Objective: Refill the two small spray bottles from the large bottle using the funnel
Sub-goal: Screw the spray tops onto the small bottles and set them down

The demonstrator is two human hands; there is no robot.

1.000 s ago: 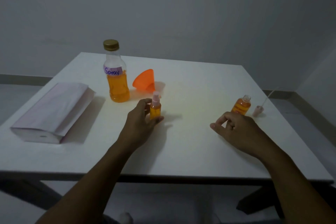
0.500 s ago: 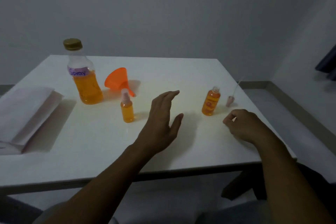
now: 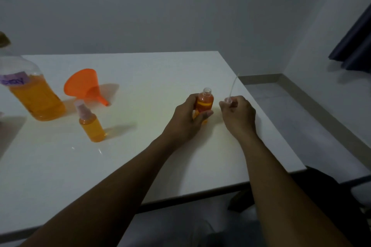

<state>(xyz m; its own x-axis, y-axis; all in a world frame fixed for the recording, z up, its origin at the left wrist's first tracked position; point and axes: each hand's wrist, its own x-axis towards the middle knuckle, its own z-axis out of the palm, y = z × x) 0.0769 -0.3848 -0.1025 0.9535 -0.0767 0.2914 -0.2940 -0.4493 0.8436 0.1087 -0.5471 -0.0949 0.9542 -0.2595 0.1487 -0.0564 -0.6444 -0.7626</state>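
Near the table's [image 3: 152, 78] right edge: left hand [image 3: 185, 120] fingers wrapped round open spray bottle [image 3: 204, 100]; right hand [image 3: 239, 114] fingers pinching spray head [image 3: 229, 100], tube upward. Capped spray bottle [image 3: 91, 124], funnel [image 3: 84, 86], large bottle [image 3: 30, 90] toward left edge.

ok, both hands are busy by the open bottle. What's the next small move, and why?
Probably lower the tube of the spray top into the open bottle. The left hand already grips that bottle, which is uncapped and looks full, while the right hand holds the spray top just beside it, tube pointing up.
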